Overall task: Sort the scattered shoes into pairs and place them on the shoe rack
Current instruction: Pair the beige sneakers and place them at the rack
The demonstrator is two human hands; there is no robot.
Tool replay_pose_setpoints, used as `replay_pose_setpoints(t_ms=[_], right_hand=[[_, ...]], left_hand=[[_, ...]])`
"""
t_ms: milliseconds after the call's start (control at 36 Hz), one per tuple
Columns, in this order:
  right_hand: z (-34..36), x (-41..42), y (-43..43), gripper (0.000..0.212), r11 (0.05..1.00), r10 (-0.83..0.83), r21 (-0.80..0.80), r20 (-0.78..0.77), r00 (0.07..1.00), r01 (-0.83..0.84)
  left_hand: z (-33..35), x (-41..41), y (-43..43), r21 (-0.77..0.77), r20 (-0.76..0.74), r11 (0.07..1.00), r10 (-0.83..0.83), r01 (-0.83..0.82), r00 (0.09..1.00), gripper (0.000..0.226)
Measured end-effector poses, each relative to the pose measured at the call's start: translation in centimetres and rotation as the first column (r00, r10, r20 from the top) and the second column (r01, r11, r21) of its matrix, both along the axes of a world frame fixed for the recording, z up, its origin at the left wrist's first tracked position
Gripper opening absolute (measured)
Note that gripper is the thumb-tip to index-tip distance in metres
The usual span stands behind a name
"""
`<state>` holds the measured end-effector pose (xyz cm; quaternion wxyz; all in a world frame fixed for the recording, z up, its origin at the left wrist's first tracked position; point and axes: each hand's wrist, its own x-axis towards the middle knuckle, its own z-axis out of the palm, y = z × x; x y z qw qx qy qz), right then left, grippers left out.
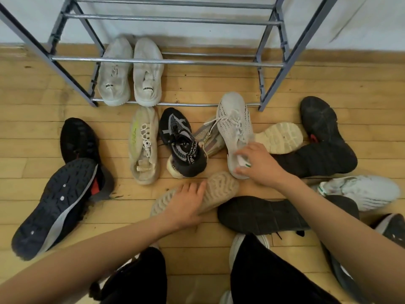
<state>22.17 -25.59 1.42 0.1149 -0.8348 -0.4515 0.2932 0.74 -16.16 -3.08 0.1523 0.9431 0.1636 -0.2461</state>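
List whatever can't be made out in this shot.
All in the head view:
- rack: upper shelves cut off by the top edge.
- white shoe: heel covered by the right hand.
- tan shoe: sole up, upper hidden; the left hand covers its middle.
- grey shoe: mostly under the white shoe.
- black shoe: cut off by the right edge.

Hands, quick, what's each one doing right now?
Left hand grips the upturned beige-soled shoe.
Right hand grips the white knit sneaker at its heel.
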Motion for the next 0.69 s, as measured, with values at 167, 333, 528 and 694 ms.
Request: replay_pose_setpoints(t_ms=[167, 333, 528, 694], right_hand=[[0.7, -0.8, -0.3, 0.051, 0.958, 0.276, 0.018, 0.213, 0.937, -0.286], [2.3, -2.1, 0.8, 0.062, 0.816, 0.577, -0.031, 0.047, 0.815, -0.577], [4.8, -1.3, 1.8, 0.055, 0.933, 0.354, 0.138, -0.165, 0.921, -0.334], [6.3, 1.3, 1.8, 0.044, 0.984, 0.141, 0.152, -0.32, 0.937, -0.096]], left_hand=[[3.9, 0.8, 3.2, -0.465, -0.07, 0.857, 0.216, -0.223, 0.974, 0.086], [6.9, 1.4, 7.5, -0.672, -0.228, 0.681, 0.184, -0.291, 0.956, 0.07], [11.8, 3.0, 10.8, -0.697, -0.188, 0.68, 0.134, -0.228, 0.973, 0.041], [13.4, 5.1, 11.5, -0.373, 0.235, 0.909, 0.287, -0.187, 0.929, 0.032]])
